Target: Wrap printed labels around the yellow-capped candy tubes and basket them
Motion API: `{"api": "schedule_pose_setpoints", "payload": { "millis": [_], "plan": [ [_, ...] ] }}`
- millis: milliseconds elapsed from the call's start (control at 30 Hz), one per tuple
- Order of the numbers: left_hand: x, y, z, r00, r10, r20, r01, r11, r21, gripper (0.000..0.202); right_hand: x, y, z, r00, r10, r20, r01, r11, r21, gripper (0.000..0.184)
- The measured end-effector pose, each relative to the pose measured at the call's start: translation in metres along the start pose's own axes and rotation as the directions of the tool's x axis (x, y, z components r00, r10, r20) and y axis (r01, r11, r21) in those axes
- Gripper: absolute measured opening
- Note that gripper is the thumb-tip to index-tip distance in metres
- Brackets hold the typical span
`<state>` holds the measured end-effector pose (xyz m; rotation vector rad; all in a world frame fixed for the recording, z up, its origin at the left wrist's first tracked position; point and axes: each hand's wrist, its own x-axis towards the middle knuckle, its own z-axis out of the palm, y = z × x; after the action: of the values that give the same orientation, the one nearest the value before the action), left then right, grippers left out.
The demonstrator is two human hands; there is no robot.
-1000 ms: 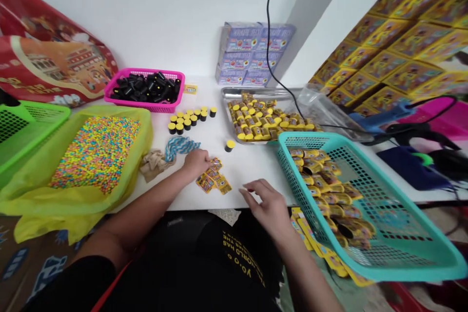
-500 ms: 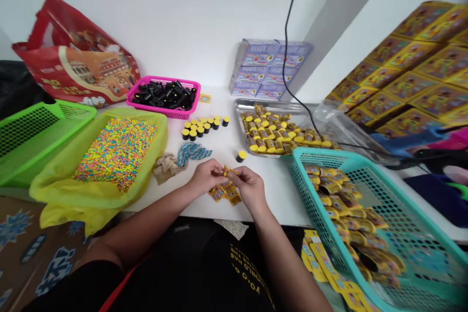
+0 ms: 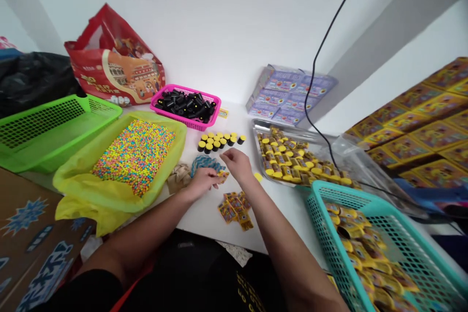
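Pinched in my left hand [image 3: 203, 183] is a small yellow printed label [image 3: 223, 174], which sticks out past the fingertips. My right hand [image 3: 237, 163] is apart from it, higher up, its fingertips pressed together over the edge of a blue striped cloth [image 3: 205, 162]; whatever they hold is too small to make out. Several more yellow labels [image 3: 237, 210] lie loosely piled on the table below. Black canisters with yellow lids [image 3: 215, 144] stand grouped beyond my hands. One more yellow lid [image 3: 258, 176] shows beside my right wrist, partly hidden.
Left is a yellow-lined tray of coloured candy balls [image 3: 135, 156] beside a green basket [image 3: 47, 131]. A pink basket [image 3: 190, 122] holds black canisters. Right are a metal tray [image 3: 258, 144] of labelled canisters and a teal basket [image 3: 409, 219] of yellow wrappers. A black cable [image 3: 310, 78] hangs down.
My hands were together on the yellow label; now the right hand has come off it and moved up and left toward the cloth. The label stays in my left hand. The view has shifted.
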<state>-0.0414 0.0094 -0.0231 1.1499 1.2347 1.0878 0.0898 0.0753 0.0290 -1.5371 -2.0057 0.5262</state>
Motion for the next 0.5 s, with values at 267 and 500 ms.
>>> {"api": "schedule_pose_setpoints", "payload": {
  "millis": [267, 500],
  "plan": [
    [0.014, -0.012, -0.002, 0.996, -0.026, -0.082, 0.031, 0.997, 0.071, 0.039, 0.052, -0.047, 0.057, 0.992, -0.048, 0.116, 0.092, 0.907, -0.411, 0.028],
    [0.012, -0.009, -0.005, 0.997, -0.006, -0.081, 0.013, 0.997, 0.076, 0.031, 0.036, -0.028, 0.020, 0.997, 0.054, -0.061, -0.060, 0.992, -0.108, 0.026]
  ]
}}
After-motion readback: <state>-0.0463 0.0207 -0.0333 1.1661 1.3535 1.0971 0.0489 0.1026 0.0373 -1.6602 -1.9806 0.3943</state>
